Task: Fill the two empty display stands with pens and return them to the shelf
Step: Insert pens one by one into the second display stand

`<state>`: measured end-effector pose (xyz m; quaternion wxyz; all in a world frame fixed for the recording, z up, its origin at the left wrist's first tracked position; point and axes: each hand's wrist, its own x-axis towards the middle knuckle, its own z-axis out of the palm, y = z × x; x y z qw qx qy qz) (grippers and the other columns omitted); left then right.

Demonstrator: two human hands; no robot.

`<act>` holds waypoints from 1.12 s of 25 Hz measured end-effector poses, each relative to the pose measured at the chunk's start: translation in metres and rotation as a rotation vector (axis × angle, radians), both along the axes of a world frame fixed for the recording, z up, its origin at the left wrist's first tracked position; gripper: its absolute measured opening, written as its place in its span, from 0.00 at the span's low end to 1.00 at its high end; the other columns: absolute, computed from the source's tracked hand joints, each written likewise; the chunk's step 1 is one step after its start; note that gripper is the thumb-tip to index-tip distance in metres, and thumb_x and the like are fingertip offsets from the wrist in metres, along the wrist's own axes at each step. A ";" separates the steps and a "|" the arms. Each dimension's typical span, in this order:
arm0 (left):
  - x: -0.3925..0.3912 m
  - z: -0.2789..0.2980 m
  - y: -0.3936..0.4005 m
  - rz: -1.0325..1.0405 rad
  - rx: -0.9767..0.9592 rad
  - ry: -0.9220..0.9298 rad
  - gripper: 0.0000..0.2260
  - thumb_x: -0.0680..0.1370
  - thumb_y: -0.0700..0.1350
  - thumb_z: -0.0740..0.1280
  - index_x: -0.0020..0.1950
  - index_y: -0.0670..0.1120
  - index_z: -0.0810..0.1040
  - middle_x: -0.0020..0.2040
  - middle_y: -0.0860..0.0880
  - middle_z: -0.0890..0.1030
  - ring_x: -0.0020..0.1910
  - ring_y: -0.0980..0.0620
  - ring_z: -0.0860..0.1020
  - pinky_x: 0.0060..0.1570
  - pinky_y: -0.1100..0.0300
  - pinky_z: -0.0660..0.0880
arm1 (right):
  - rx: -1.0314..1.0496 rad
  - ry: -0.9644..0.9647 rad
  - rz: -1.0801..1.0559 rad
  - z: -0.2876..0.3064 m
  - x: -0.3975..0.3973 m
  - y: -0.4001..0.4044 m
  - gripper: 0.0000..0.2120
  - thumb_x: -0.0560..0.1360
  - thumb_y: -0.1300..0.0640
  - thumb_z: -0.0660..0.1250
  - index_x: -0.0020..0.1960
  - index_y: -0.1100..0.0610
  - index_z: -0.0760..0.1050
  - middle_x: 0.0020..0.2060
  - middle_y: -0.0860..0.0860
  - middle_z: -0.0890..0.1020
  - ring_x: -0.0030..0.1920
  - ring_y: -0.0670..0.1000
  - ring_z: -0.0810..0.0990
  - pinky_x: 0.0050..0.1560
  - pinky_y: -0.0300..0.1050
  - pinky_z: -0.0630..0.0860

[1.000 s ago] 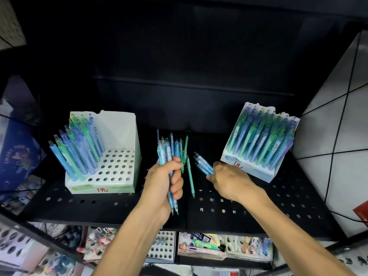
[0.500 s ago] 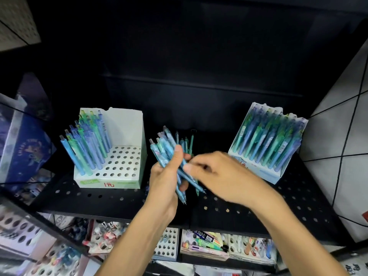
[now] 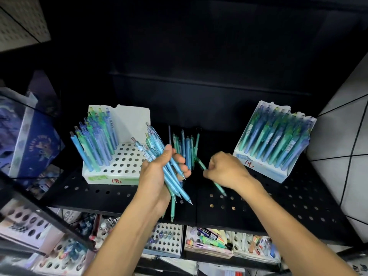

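Left hand (image 3: pixel 159 176) clamped round thick bundle of blue and green plastic pens (image 3: pixel 171 176), tips pointing down toward viewer. Right hand (image 3: pixel 225 170), apart from left, fingers curled round single teal pen (image 3: pixel 217 185) above black perforated metal shelf (image 3: pixel 298 200). White cardboard display stand (image 3: pixel 123 164) at left, half filled, right half showing open holes. Second white display stand (image 3: pixel 266 170) at right, tilted back, packed with pens. Loose pens (image 3: pixel 187 148) lie on shelf between stands.
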<state>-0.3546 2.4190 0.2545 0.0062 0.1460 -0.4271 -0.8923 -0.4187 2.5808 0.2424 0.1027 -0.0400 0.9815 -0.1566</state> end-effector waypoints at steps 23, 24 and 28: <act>0.000 0.008 -0.032 0.003 -0.332 -0.007 0.18 0.72 0.58 0.71 0.36 0.45 0.72 0.27 0.46 0.68 0.39 0.48 0.77 0.58 0.51 0.74 | 0.057 0.505 0.611 -0.044 -0.050 0.036 0.11 0.75 0.64 0.70 0.54 0.50 0.80 0.48 0.45 0.81 0.46 0.51 0.73 0.46 0.49 0.75; 0.002 0.009 -0.036 0.009 -0.279 0.015 0.16 0.72 0.55 0.71 0.38 0.44 0.72 0.27 0.46 0.68 0.35 0.47 0.77 0.50 0.52 0.78 | 0.079 0.535 0.630 -0.041 -0.046 0.039 0.07 0.77 0.61 0.68 0.52 0.50 0.79 0.46 0.44 0.80 0.45 0.50 0.72 0.45 0.48 0.73; 0.006 0.015 -0.049 0.009 -0.185 0.035 0.19 0.74 0.50 0.73 0.54 0.41 0.68 0.28 0.49 0.69 0.25 0.51 0.68 0.26 0.60 0.71 | -0.012 0.605 0.539 -0.019 -0.013 0.035 0.07 0.82 0.53 0.58 0.54 0.52 0.73 0.47 0.45 0.78 0.48 0.51 0.76 0.47 0.43 0.64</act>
